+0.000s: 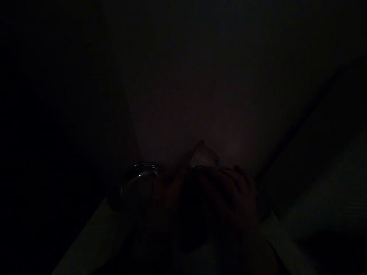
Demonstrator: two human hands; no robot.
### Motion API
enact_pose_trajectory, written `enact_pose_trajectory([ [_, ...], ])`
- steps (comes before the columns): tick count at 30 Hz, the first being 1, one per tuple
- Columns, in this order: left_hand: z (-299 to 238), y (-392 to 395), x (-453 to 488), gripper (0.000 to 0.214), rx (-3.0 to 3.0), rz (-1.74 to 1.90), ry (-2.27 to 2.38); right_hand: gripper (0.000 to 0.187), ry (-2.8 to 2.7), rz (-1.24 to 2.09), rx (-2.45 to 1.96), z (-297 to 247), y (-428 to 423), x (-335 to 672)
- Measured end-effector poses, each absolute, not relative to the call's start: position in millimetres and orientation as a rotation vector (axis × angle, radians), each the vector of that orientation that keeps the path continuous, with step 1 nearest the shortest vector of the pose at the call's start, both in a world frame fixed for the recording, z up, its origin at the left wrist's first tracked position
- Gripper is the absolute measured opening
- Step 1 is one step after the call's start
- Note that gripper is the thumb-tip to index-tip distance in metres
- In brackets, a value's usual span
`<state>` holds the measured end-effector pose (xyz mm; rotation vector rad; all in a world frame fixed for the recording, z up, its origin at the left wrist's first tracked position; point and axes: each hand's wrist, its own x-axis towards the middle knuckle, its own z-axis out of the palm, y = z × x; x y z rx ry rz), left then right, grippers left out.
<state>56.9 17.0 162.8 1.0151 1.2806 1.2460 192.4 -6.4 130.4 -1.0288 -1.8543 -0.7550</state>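
The picture is almost black. My right hand (233, 193) comes in from the lower right in a pale sleeve, its fingers curled over a dark object I cannot make out. A pale pointed piece (204, 154) sticks up just above those fingers. To the left, a round shiny rim (140, 170), like that of a bowl or a jar, catches a little light. A faint reddish shape (168, 193) between the rim and the right hand may be my left hand; its fingers do not show.
A dim pale surface (94, 236) runs along the lower left, and another pale surface (329, 198) lies at the lower right. Everything else is lost in darkness.
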Motion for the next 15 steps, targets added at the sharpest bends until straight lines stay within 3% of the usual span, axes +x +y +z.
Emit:
enact_pose_trajectory([
  [15, 168, 11, 63, 0.021, 0.918, 1.289, 1.215, 0.025, -1.833, -0.745, -1.118, 136, -4, 202],
])
